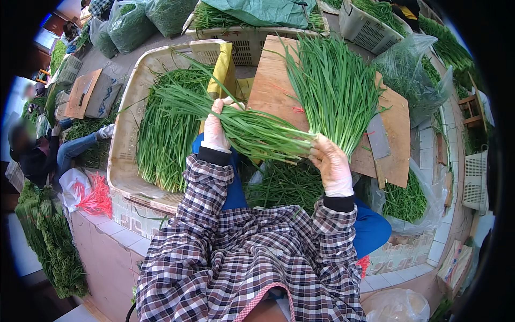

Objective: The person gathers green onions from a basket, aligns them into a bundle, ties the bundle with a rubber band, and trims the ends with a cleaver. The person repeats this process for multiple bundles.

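A loose bunch of garlic chives (pixel 257 131) stretches across between my gloved hands, above my lap. My left hand (pixel 217 126) grips it partway along the leaves, with the leaf tips trailing left over a plastic crate (pixel 124 161). At the pale stem end, my right hand (pixel 332 163) pinches the stalks. Many more chives (pixel 173 133) lie in that crate. A thick pile of chives (pixel 334 88) rests on a wooden board (pixel 273 72) in front of me to the right. Beside the pile lies a wide-bladed knife (pixel 378 139) with a wooden handle.
Loose green trimmings (pixel 285 185) lie below my hands. Red plastic ties (pixel 94 195) hang at the left ledge. A plastic bag of greens (pixel 414 80) stands right of the board, a covered crate (pixel 253 40) behind it. Another person (pixel 36 149) sits at the far left.
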`<move>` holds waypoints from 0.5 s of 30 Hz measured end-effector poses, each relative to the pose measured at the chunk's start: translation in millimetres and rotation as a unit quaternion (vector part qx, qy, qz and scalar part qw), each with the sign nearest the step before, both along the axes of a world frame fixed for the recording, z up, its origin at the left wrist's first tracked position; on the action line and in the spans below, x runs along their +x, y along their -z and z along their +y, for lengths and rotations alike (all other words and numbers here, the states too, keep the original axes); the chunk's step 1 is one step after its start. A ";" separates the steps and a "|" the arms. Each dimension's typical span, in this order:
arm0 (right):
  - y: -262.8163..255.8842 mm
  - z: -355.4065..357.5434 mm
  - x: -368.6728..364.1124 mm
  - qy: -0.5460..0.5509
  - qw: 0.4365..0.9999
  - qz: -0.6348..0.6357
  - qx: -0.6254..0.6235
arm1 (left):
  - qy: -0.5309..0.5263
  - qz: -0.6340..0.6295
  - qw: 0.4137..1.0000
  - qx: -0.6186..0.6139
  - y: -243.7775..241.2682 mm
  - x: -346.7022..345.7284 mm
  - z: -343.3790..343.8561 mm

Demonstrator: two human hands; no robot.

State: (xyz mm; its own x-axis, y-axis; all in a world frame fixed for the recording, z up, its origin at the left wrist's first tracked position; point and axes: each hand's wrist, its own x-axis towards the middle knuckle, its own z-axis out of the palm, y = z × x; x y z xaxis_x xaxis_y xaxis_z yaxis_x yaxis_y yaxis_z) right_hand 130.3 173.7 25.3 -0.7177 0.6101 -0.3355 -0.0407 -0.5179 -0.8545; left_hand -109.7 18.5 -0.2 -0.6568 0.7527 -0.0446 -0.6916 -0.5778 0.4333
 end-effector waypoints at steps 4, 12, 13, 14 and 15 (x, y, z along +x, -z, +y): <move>7.0 -2.9 0.3 -0.087 0.993 0.059 -0.053 | -0.014 -0.003 0.999 -0.031 0.2 0.5 0.9; 23.3 8.5 3.9 0.066 0.978 0.178 -0.089 | -0.059 -0.005 0.995 -0.085 -1.5 -0.4 3.0; 15.2 15.0 17.7 0.063 0.973 0.214 -0.059 | -0.100 0.001 0.988 -0.116 -4.6 1.4 0.3; 15.0 16.8 33.8 0.045 0.990 0.135 0.013 | -0.085 -0.004 0.993 -0.084 -0.6 -0.3 -0.7; 14.1 15.9 45.9 0.028 0.995 0.054 0.084 | -0.077 0.002 0.994 -0.076 2.0 -2.1 -1.1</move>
